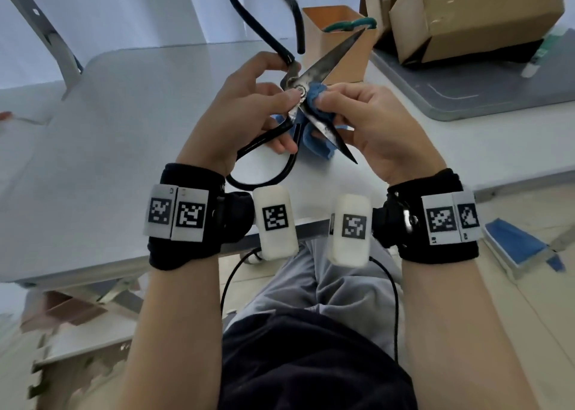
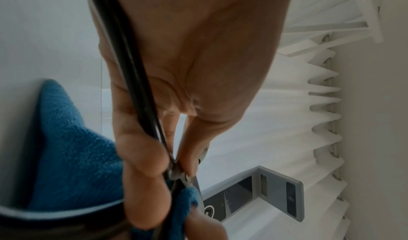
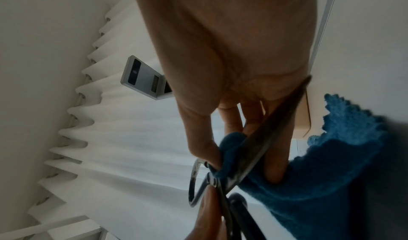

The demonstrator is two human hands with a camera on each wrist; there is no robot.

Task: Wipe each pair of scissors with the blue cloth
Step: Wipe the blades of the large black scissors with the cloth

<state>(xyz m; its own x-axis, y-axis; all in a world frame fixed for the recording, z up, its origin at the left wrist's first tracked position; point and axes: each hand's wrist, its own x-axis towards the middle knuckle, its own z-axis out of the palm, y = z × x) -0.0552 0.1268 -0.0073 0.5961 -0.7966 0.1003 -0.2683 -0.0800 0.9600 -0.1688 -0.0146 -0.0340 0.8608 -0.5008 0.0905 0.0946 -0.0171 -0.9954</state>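
A big pair of scissors (image 1: 311, 76) with black loop handles is held up over the table, its blades spread wide. My left hand (image 1: 280, 98) grips it at the pivot, thumb on the screw; the handle (image 2: 132, 69) runs along that palm. My right hand (image 1: 329, 100) pinches the blue cloth (image 1: 314, 93) around the lower blade (image 3: 264, 139) close to the pivot. The rest of the cloth (image 3: 320, 182) hangs below the hand. A second pair with green handles (image 1: 351, 25) stands in a brown holder (image 1: 339, 51) behind.
The white table (image 1: 124, 129) stretches to the left. A cardboard box (image 1: 466, 14) sits on a grey board (image 1: 466, 98) at the back right. A metal frame leg (image 1: 40, 33) rises at the far left. A blue-topped block (image 1: 516, 244) lies on the floor at right.
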